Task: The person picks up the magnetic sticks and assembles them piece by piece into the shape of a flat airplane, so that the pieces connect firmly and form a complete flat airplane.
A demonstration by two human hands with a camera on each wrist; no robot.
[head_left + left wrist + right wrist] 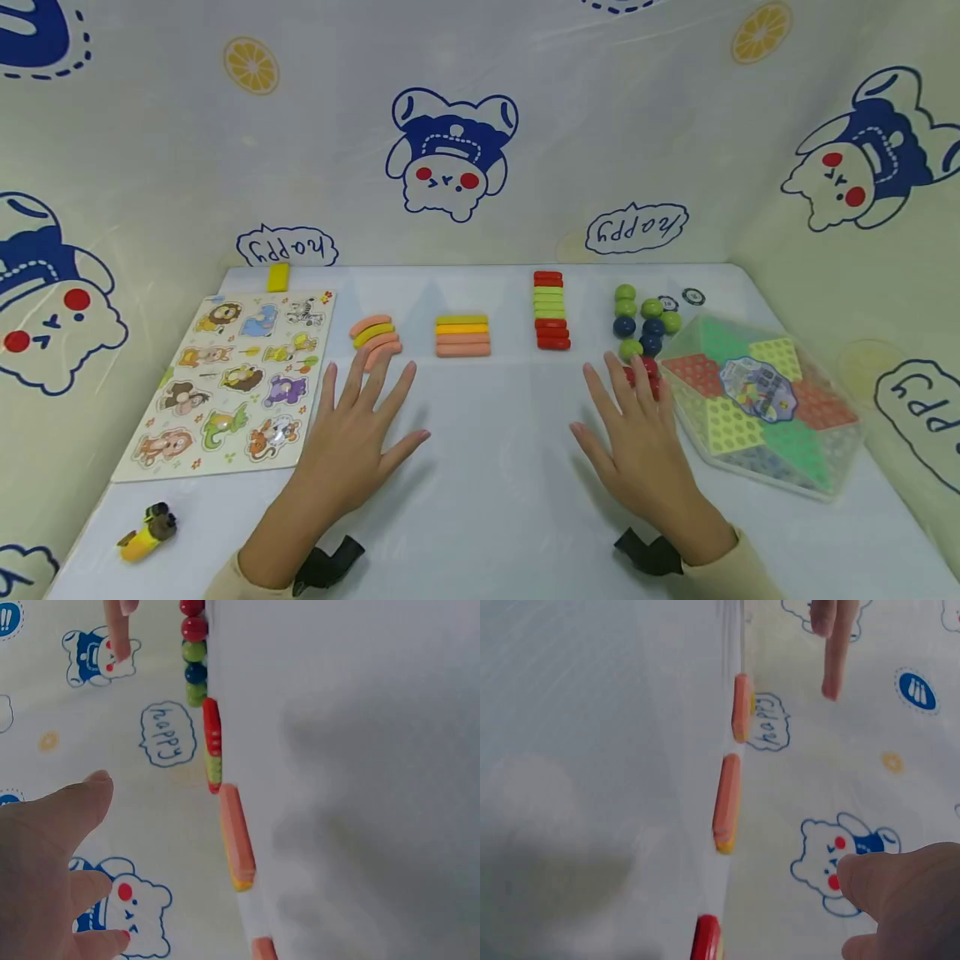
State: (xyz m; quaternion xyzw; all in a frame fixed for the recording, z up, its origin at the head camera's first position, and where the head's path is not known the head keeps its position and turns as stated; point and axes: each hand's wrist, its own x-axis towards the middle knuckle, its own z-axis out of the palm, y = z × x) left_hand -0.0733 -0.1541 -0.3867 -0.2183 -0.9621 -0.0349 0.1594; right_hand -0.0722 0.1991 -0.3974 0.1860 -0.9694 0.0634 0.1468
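Observation:
Spread fingers and an outstretched thumb show on my left hand [351,450], which holds nothing. Its fingertips overlap a small group of curved pink and yellow pieces [377,337] in the head view. Between the hands, farther back, lie a row of straight yellow and pink sticks [462,336] and a row of red and light-green pieces [551,310]. My right hand [637,446] is likewise spread and holds nothing. Its fingers partly hide some red beads [649,367], with green beads [626,307] and dark blue beads [624,326] just behind them.
An animal puzzle board [232,383] lies at the left, a yellow block [278,277] behind it. Nearer the front left is a small yellow and brown toy [147,532]. A clear case [761,404] with coloured sections sits at the right. Two small round black-and-white pieces [693,296] lie at the back right.

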